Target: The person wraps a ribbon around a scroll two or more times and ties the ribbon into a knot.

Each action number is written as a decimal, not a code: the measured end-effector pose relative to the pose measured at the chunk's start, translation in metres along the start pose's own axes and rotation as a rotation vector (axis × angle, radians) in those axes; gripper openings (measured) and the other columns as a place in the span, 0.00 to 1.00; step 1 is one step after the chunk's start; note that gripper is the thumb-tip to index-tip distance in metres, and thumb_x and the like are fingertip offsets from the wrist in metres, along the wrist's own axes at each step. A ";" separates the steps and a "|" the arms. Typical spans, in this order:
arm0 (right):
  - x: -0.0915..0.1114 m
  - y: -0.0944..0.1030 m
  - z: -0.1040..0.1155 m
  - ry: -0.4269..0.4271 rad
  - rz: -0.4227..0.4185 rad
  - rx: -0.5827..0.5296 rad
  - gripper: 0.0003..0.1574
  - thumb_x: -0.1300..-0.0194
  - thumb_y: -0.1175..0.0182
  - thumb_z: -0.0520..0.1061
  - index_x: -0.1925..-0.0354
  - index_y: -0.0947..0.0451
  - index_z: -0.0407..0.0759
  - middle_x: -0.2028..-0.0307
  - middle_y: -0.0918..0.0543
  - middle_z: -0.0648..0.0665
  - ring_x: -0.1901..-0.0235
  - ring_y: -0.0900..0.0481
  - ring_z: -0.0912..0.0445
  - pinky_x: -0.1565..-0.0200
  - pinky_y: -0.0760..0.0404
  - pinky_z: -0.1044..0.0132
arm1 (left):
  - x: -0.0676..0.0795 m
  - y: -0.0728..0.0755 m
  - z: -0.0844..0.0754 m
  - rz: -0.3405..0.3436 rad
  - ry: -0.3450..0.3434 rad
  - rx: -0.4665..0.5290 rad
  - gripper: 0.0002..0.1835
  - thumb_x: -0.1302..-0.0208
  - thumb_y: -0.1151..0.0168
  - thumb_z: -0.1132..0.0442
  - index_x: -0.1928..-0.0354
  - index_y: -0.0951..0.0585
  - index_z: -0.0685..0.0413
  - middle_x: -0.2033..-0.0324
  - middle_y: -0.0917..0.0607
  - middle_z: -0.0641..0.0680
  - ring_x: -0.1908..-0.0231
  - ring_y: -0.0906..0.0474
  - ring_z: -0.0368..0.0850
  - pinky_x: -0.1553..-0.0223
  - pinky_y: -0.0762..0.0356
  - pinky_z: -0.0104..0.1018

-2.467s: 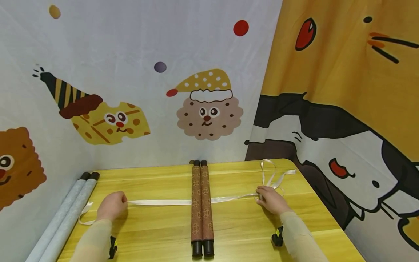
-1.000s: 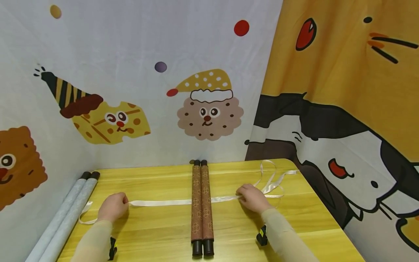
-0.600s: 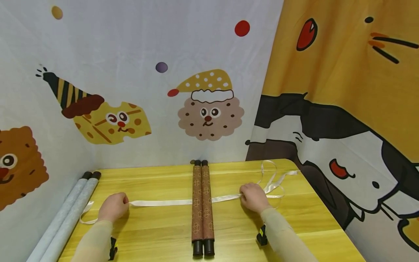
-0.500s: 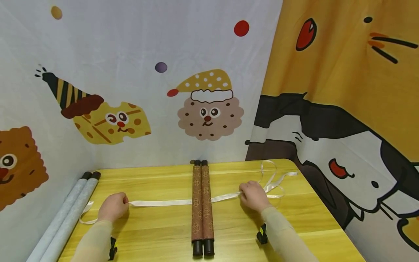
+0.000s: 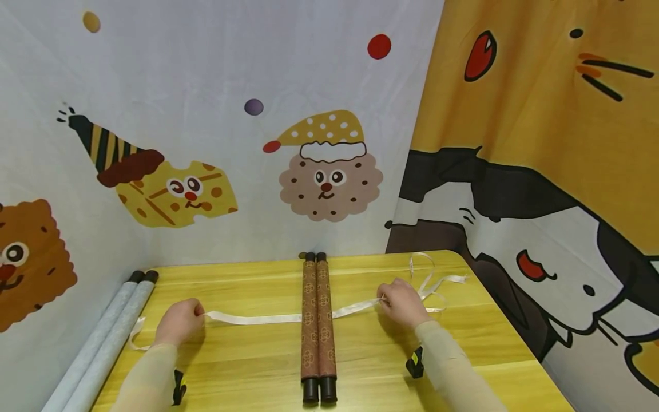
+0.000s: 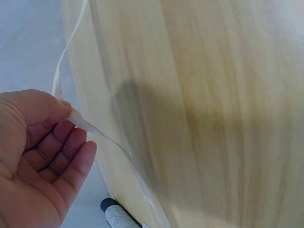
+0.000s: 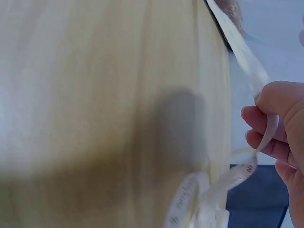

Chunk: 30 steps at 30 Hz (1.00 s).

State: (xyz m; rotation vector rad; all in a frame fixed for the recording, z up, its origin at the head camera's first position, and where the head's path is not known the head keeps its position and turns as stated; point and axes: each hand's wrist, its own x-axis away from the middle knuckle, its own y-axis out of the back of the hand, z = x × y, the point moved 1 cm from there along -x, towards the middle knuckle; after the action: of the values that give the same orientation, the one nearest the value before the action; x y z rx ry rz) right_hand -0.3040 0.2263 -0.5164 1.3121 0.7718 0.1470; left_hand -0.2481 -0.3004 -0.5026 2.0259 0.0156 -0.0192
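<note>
A white ribbon (image 5: 252,320) runs crosswise beneath a pair of brown patterned rolls with black ends, a scroll (image 5: 318,320) by its look, lying lengthwise mid-table. On the left, my left hand (image 5: 179,324) pinches the ribbon between thumb and index finger; in the left wrist view the ribbon (image 6: 81,122) bends at the fingertips, raised off the table. My right hand (image 5: 404,303) pinches the other side, slightly lifted. Past it, loose ribbon curls (image 5: 429,284) lie on the table; the right wrist view shows faint print on that tail (image 7: 237,175).
Two pale grey rolls (image 5: 110,337) with black ends lie along the left edge of the yellow wood-grain table (image 5: 247,366). Cartoon-printed cloths (image 5: 206,68) hang behind the table and on the right.
My right hand came inward along the ribbon toward the brown rolls, then rose slightly, lifting its side. My left hand has also risen a little, still pinching. The brown rolls stay put.
</note>
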 end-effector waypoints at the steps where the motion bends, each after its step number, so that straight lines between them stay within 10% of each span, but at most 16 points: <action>1: 0.000 0.002 -0.002 -0.004 0.004 0.002 0.08 0.45 0.32 0.36 0.69 0.19 0.48 0.77 0.20 0.54 0.73 0.28 0.56 0.59 0.23 0.56 | -0.001 0.000 0.000 0.001 -0.001 0.001 0.03 0.41 0.40 0.69 0.71 0.24 0.58 0.76 0.24 0.52 0.75 0.31 0.49 0.72 0.33 0.43; 19: -0.004 0.119 -0.071 -0.155 -0.058 0.077 0.09 0.44 0.35 0.30 0.63 0.17 0.38 0.79 0.23 0.50 0.71 0.25 0.47 0.37 0.39 0.38 | -0.005 0.020 -0.014 -0.108 -0.085 0.054 0.03 0.36 0.43 0.69 0.64 0.27 0.61 0.77 0.26 0.51 0.78 0.33 0.47 0.74 0.34 0.42; 30: 0.012 0.139 -0.080 -0.208 0.012 0.128 0.06 0.42 0.35 0.33 0.64 0.16 0.39 0.75 0.18 0.48 0.71 0.28 0.49 0.57 0.30 0.48 | -0.001 0.060 -0.036 -0.042 -0.190 0.132 0.05 0.34 0.43 0.69 0.59 0.25 0.65 0.70 0.22 0.55 0.73 0.30 0.48 0.71 0.29 0.45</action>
State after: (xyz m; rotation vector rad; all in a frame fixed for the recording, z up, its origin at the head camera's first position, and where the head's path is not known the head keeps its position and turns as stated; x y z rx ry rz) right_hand -0.2975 0.3365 -0.4000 1.4278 0.6043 -0.0296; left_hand -0.2474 -0.2943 -0.4331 2.1479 -0.0651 -0.2449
